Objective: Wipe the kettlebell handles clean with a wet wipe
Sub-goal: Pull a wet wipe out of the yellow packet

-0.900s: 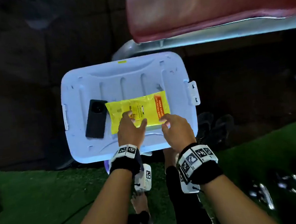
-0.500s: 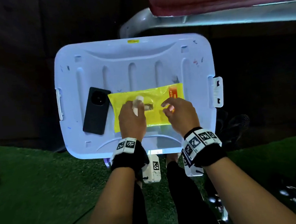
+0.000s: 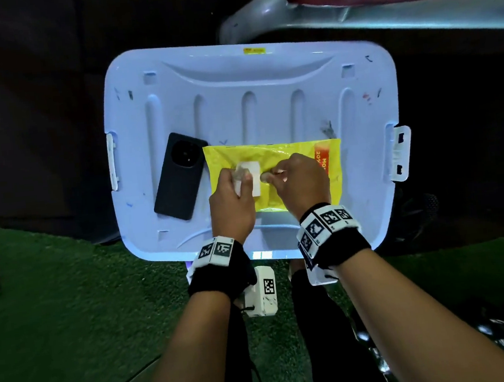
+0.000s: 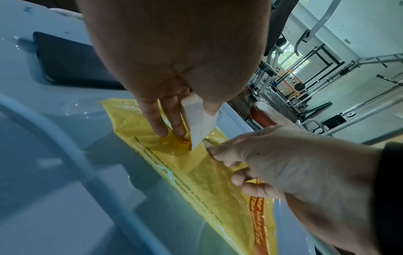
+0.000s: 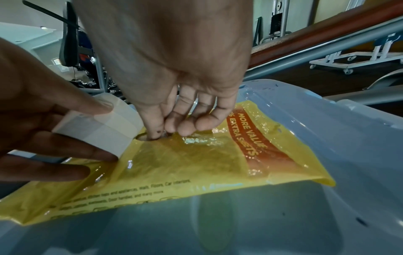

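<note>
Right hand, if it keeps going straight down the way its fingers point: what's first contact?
Probably the wipes inside the yellow wipes pack. The right hand points its fingers down into the pack's opening, beside the white flap pinched back by the left hand. Depth inside is hidden.

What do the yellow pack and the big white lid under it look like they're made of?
Yellow pack: thin, glossy plastic film, judging by its wrinkles and bright glints. White lid: looks like rigid moulded plastic with a smooth, slightly shiny finish, shown by its pressed ribs and side latches.
</note>
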`<state>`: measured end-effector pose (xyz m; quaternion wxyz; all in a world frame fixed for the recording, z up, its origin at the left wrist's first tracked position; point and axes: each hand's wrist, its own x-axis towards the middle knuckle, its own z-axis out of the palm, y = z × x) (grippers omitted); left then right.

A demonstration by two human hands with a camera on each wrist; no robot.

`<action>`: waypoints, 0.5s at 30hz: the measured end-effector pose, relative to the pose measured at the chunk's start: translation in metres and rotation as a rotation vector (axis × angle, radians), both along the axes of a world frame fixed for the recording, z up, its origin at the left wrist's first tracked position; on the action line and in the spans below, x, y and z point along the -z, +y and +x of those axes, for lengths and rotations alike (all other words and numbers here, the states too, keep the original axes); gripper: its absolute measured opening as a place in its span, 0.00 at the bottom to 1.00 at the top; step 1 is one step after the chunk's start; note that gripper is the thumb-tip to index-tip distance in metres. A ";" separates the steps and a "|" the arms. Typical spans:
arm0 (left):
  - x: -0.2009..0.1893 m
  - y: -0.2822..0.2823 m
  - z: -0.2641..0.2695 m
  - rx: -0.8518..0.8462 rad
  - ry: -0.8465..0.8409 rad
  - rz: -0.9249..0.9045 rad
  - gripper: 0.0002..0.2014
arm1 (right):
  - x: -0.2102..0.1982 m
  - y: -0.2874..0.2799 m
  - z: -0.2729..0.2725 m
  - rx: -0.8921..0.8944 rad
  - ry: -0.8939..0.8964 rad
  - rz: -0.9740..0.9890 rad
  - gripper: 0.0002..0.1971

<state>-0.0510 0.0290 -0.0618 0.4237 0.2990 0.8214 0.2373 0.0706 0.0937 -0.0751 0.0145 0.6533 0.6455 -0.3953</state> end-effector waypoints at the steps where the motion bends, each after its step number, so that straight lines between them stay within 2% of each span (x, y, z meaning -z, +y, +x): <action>1: 0.000 0.001 0.000 -0.002 0.002 -0.006 0.14 | 0.000 -0.001 0.000 -0.012 0.009 0.011 0.10; 6: -0.002 0.000 0.001 -0.004 -0.001 -0.002 0.14 | -0.008 -0.010 0.011 0.083 0.227 0.060 0.05; 10: -0.006 0.001 0.000 0.012 0.007 0.010 0.13 | -0.027 -0.018 0.026 0.339 0.479 -0.092 0.04; 13: -0.006 0.000 0.001 0.045 0.009 0.010 0.12 | -0.042 -0.019 0.039 0.598 0.703 -0.140 0.07; 15: -0.005 0.000 0.003 0.048 0.016 0.011 0.12 | -0.046 -0.020 0.051 0.721 0.724 -0.088 0.07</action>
